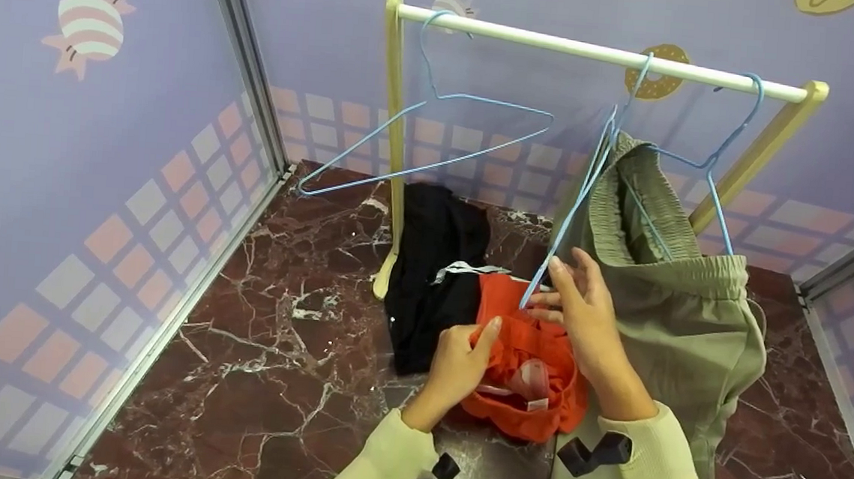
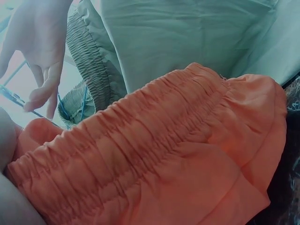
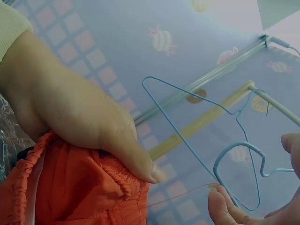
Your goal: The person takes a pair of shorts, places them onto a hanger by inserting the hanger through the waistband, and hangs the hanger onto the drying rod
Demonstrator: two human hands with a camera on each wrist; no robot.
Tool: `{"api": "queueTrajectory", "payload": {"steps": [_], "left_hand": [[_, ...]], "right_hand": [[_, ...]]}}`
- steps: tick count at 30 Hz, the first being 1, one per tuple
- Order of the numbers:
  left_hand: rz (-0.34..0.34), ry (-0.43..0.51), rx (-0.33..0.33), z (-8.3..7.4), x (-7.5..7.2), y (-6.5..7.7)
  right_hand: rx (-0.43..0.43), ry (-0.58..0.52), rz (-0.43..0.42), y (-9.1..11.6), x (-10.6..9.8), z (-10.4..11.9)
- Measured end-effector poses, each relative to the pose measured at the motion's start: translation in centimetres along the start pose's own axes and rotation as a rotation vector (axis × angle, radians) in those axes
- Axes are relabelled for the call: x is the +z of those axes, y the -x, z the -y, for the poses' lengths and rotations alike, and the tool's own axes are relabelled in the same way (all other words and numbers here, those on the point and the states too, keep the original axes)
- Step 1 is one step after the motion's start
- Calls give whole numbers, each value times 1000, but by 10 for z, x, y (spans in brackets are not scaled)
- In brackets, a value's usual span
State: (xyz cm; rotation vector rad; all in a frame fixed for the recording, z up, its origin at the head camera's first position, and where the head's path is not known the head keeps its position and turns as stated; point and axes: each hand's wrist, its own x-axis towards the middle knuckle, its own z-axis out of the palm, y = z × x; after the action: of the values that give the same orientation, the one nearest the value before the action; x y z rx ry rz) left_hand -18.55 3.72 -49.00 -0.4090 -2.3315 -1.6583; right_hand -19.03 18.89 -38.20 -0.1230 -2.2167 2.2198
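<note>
My left hand (image 1: 461,358) grips the gathered elastic waistband of the orange shorts (image 1: 534,420), thumb on top. Their waist opening faces up, showing a pale lining patch and a small white label. My right hand (image 1: 588,315), thumb and fingers spread apart, is at the lower end of the middle blue hanger (image 1: 578,205), which hangs edge-on. In the right wrist view a fingertip (image 3: 216,199) meets the hanger's bend (image 3: 234,146), the thumb stays apart, and a thin red thread (image 3: 180,193) runs from the shorts to that fingertip.
A white rail (image 1: 538,41) on wooden posts carries the hangers. Olive trousers (image 1: 690,340) hang at the right on another blue hanger (image 1: 716,188); a bare one (image 1: 439,167) hangs left. A black garment (image 1: 431,285) lies on the marbled floor (image 1: 238,361). Patterned panels stand around.
</note>
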Motion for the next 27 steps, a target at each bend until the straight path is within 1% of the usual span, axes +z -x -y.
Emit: {"api": "queueTrajectory", "payload": {"steps": [4, 11, 18, 27], "left_hand": [[1, -5, 4, -1, 0, 1], [21, 4, -21, -2, -1, 1], [15, 2, -32, -2, 0, 1], [6, -5, -29, -3, -1, 2]], "right_hand": [[14, -9, 10, -2, 2, 0], [19, -31, 32, -3, 10, 2], [24, -14, -8, -4, 14, 4], [49, 9, -52, -4, 11, 9]]}}
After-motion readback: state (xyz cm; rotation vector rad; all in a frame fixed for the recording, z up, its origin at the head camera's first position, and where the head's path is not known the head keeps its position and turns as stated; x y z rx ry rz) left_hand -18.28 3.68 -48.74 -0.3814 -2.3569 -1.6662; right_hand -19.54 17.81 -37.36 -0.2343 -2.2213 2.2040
